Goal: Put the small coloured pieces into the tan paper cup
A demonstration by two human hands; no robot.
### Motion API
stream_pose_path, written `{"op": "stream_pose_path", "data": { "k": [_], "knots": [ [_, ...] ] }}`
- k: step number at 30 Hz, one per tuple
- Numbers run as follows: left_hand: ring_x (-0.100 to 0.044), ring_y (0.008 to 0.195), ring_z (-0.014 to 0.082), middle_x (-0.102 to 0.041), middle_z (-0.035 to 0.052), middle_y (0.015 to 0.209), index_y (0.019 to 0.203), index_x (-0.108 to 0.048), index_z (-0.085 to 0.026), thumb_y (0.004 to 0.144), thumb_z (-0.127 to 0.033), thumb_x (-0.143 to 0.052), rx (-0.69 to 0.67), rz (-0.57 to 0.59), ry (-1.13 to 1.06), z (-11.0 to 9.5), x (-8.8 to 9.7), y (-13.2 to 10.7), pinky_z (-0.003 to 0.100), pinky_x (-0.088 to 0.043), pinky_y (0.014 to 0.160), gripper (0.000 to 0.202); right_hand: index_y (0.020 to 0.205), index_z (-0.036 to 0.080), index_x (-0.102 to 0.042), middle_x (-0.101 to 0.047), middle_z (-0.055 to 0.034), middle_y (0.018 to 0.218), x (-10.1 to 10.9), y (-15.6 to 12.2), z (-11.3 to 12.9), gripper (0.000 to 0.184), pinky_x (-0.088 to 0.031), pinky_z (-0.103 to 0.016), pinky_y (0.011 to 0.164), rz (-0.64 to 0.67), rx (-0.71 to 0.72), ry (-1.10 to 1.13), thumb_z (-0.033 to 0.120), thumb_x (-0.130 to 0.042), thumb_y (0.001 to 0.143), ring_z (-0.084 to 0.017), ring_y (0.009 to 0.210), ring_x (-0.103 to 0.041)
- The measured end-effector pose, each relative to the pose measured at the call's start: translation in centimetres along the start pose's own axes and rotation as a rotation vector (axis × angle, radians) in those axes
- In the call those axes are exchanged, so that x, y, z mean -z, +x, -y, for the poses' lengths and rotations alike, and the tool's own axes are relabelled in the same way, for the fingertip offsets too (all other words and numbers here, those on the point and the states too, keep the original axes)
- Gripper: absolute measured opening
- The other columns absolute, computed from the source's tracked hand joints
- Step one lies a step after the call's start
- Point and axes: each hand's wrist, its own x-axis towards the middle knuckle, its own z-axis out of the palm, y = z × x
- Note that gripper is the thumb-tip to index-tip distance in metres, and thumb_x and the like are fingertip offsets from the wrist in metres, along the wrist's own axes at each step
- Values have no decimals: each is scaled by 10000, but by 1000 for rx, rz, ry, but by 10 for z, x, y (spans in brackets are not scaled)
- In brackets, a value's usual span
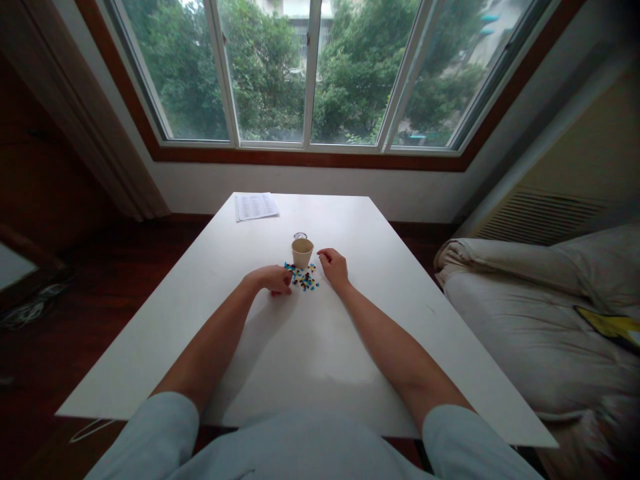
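A small heap of coloured beads, blue, red and yellow, lies on the white table. Just behind the heap stands a beige paper cup. My left hand rests on the table at the heap's left edge, fingers curled and pinched together near the beads. My right hand sits to the right of the heap and cup, fingers bent inward in a pinch. What either pinch holds is too small to make out.
A printed sheet of paper lies at the table's far left corner. A small ring-like object sits behind the cup. A bed with pale bedding stands to the right; a large window is behind the table.
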Motion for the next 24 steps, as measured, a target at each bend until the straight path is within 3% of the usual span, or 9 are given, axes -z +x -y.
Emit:
{"op": "stream_pose_path", "data": {
  "k": [8, 16, 24],
  "knots": [
    [-580, 677, 182, -687, 40, 775, 792, -699, -200, 655, -171, -583, -161, -125, 140, -7, -10, 8, 278, -432, 643, 181, 930, 200, -716, -712, -50, 937, 0, 1, 5, 287, -482, -308, 755, 18, -36, -12, 308, -459, 859, -186, 781, -599],
    [-557, 645, 168, -657, 43, 729, 722, -662, -197, 737, -178, -515, -252, -286, 206, -14, -9, 7, 274, -389, 621, 148, 954, 207, -720, -713, -43, 901, -1, 1, 2, 295, -493, -305, 746, 37, -53, -4, 315, -460, 868, -182, 750, -603],
    [-586, 717, 189, -684, 50, 832, 871, -693, -207, 698, -278, -618, -140, -173, 185, -6, -12, 9, 271, -422, 646, 201, 966, 211, -721, -716, -38, 902, -4, 0, -3, 293, -498, -306, 752, 38, -59, 12, 315, -466, 867, -182, 762, -620]
  ]
}}
